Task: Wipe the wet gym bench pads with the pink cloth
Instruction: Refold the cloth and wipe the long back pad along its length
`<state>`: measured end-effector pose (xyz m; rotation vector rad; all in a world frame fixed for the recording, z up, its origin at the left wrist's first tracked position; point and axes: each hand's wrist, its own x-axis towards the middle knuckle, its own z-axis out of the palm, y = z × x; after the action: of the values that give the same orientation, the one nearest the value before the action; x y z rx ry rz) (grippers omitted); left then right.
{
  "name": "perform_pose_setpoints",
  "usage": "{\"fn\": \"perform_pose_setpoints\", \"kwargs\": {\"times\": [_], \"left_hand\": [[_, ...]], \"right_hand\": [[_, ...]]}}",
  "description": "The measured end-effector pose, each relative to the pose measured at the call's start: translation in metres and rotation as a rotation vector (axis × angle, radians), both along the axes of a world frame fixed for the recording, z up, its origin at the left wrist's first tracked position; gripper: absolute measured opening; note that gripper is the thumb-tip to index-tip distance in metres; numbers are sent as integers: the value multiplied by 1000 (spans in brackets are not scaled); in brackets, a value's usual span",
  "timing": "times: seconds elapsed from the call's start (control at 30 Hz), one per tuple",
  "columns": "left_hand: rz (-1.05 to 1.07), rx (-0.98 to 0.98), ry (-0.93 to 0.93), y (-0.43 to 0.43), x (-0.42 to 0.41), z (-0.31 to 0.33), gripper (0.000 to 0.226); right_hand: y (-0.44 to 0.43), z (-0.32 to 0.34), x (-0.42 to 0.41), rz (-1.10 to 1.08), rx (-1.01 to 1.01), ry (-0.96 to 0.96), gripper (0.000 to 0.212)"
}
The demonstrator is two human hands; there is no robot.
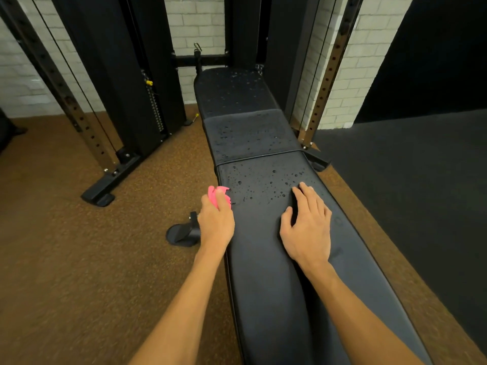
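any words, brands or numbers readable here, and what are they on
None can be read.
The bench pads and the pink cloth show no print.
The weight stack below the yellow pin may carry markings, but they are too small and blurred to read.

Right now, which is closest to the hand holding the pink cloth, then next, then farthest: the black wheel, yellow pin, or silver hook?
From the left hand gripping the pink cloth, head view:
1. Black wheel, on the floor just beside it.
2. Yellow pin, on the weight stack, farther left.
3. Silver hook, at the back by the wall.
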<state>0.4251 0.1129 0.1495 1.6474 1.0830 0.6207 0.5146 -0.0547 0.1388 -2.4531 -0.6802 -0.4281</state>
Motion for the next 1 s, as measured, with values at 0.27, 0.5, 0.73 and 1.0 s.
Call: {"fn": "perform_pose_setpoints", "kwargs": {"times": [0.27,0.5,0.73,1.0], "left_hand": [[-22,55,15,19,26,14,53],[-151,431,154,-58,-53,-15,68],[-225,613,233,-44,-35,-5,60],[-182,703,245,-49,-45,-4,66]], "right_hand": [[-1,2,0,-2,-2,16,52],[0,-2,2,-1,-1,11,52],[0,1,-1,0,8,29,54],[-14,9,4,107,89,143,51]]}}
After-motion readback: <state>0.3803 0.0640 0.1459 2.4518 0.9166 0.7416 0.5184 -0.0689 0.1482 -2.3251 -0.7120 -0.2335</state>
